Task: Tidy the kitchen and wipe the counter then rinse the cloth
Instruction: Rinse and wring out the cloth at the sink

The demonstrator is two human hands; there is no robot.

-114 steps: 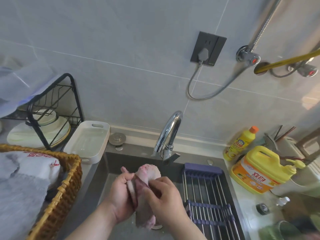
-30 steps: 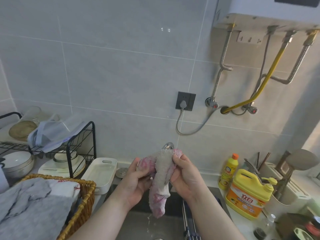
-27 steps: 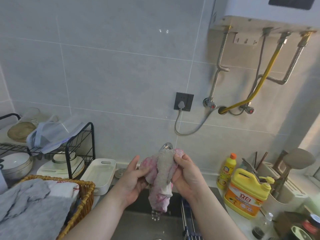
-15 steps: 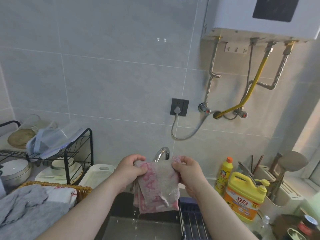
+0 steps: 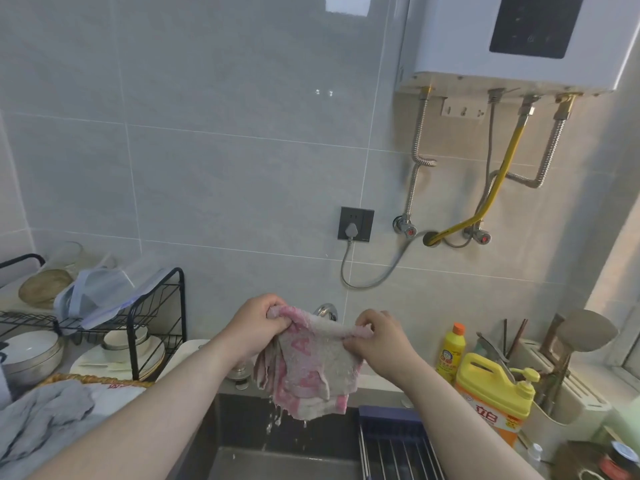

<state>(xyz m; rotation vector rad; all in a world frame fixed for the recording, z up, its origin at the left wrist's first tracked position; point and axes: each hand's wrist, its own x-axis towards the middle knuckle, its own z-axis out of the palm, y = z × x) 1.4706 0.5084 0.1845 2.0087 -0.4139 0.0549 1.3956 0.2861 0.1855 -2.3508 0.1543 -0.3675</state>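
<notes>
A: The fingers (image 5: 270, 306) of the left hand (image 5: 256, 327) are curled tight round one top corner of the cloth (image 5: 311, 368), see?

B: Yes. And the right hand (image 5: 377, 337) pinches the other top corner between thumb and fingers.

A: Where is the cloth?

B: In the low middle of the picture, pulled flat between the two hands. It is pink and grey, and it hangs over the sink (image 5: 277, 459).

A: Is it wet?

B: Yes. Water drops fall from its bottom edge into the sink.

A: What is behind it?

B: The shiny top of the tap (image 5: 325, 310) peeks out just over the cloth.

A: And on the right?

B: A big yellow jug (image 5: 491, 400) with a pump stands low right, with a small yellow bottle (image 5: 450, 351) just beside it. A rack (image 5: 398, 448) of bars lies in the right part of the sink.

A: And on the left?

B: A black wire shelf (image 5: 152, 299) with plates (image 5: 117, 358) under it. In the upper right a white heater box (image 5: 450, 36) hangs on the wall.
</notes>
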